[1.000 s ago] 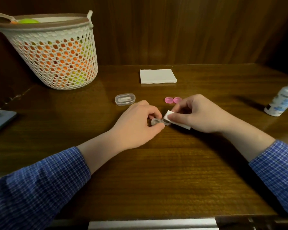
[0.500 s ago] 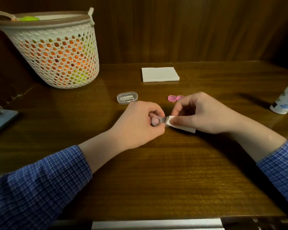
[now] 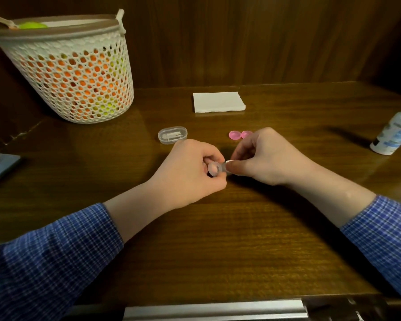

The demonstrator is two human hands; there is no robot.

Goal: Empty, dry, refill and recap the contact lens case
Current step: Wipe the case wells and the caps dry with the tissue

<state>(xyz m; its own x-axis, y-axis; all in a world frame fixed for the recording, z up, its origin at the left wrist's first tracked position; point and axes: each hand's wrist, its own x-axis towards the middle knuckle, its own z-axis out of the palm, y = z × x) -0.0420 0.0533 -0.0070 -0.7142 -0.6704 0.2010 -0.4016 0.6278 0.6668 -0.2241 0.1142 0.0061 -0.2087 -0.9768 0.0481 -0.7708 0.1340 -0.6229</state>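
- The right hand (image 3: 264, 156) now curls tighter over the tissue (image 3: 229, 161), so only a small white tip shows where a long strip showed a second ago.
- The left hand (image 3: 190, 172) tips the lens case (image 3: 214, 169) up, its open well facing the camera more than before.
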